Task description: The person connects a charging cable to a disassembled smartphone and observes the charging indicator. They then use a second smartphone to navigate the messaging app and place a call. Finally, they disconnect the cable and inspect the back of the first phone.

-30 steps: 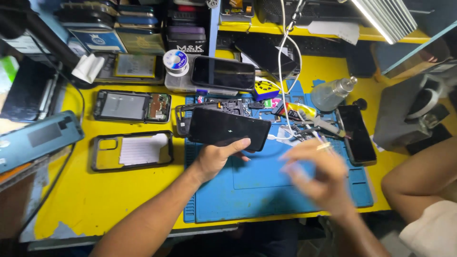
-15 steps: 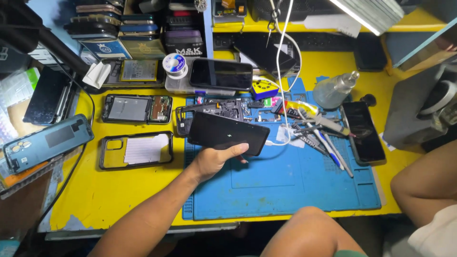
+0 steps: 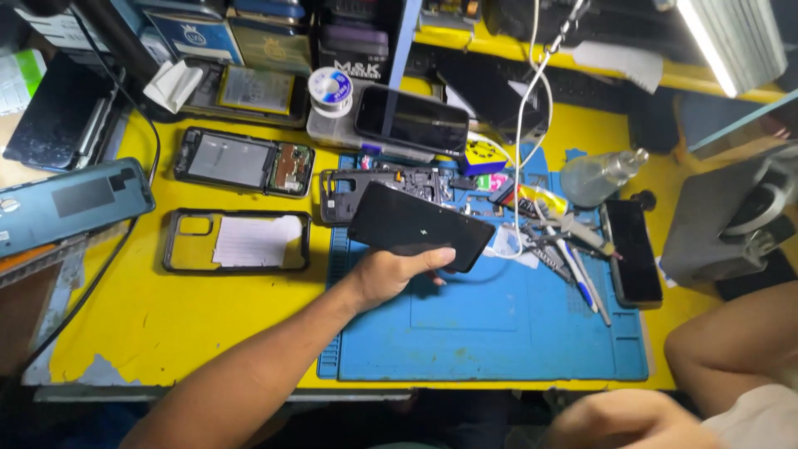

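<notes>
My yellow workbench fills the view, its paint chipped at the near left corner, and boxes and dark gear crowd its far edge. On it lies a blue rubber mat, ribbed along its left edge, and I place everything else from that mat.

Left of the mat, a black phone case lies flat with a white sheet inside it. Beyond that case sits an opened phone, its grey plate and circuit board showing. Further left, a blue-grey back cover rests at the bench's edge. At the mat's far edge, a dark phone leans on a grey block beside a reel of solder wire. On the mat's right side lie tweezers and pens, a clear squeeze bottle and another black phone. A white cable hangs down over the mat's far end.

My left hand reaches over the mat's left half, fingers curled around the near edge of a smooth black phone screen, holding it tilted just above a bare phone frame. My right hand is blurred at the near edge below the mat; I cannot tell whether it is open or closed.
</notes>
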